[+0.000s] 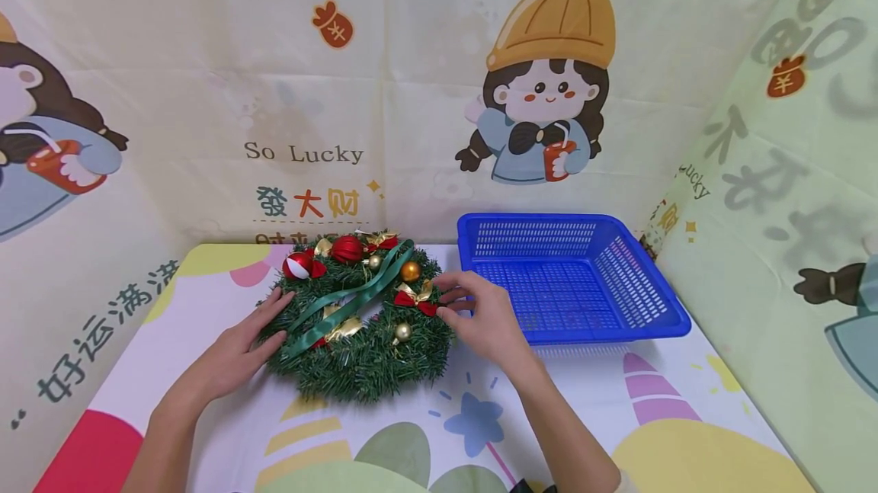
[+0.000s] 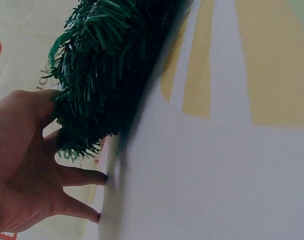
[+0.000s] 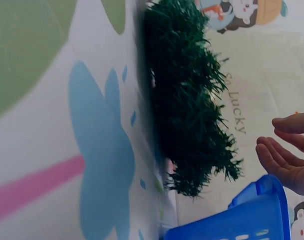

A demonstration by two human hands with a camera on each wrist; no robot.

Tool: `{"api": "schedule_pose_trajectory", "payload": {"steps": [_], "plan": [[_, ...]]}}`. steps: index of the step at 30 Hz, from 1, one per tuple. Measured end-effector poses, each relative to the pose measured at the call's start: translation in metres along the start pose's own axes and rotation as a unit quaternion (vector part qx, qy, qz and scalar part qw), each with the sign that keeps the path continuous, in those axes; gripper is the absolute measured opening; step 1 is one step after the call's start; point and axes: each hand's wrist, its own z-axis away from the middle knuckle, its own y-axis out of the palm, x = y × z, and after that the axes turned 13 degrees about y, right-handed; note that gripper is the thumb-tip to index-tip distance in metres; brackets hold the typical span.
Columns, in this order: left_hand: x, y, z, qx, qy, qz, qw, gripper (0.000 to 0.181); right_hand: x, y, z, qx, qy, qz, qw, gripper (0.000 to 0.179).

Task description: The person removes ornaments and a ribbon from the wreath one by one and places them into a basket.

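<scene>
A green artificial Christmas wreath [image 1: 363, 371] lies on the table, trimmed with red baubles [image 1: 347, 249], small gold balls [image 1: 410, 271] and red-and-gold bows [image 1: 415, 296]. A loose green ribbon [image 1: 366, 289] crosses its centre. My left hand [image 1: 243, 342] rests against the wreath's left side, its fingers spread; the left wrist view shows the thumb at the needles [image 2: 99, 75]. By the right edge, close to a bow, is my right hand [image 1: 485, 316]. Its thumb and fingers [image 3: 286, 160] are apart with nothing between them, beside the needles in the right wrist view.
A blue plastic basket [image 1: 559, 280] with slotted walls stands just right of the wreath, close behind my right hand. Printed cloth covers the table [image 1: 549, 401]. Cloth walls [image 1: 411, 120] with cartoon figures enclose it at the back and both sides.
</scene>
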Motion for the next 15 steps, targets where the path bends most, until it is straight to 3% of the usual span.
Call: {"api": "schedule_pose_trajectory", "payload": {"steps": [15], "plan": [[-0.001, -0.001, 0.0, 0.0, 0.0, 0.001, 1.0, 0.065, -0.004, 0.027, 0.003, 0.072, -0.003, 0.001, 0.9974, 0.037]]}}
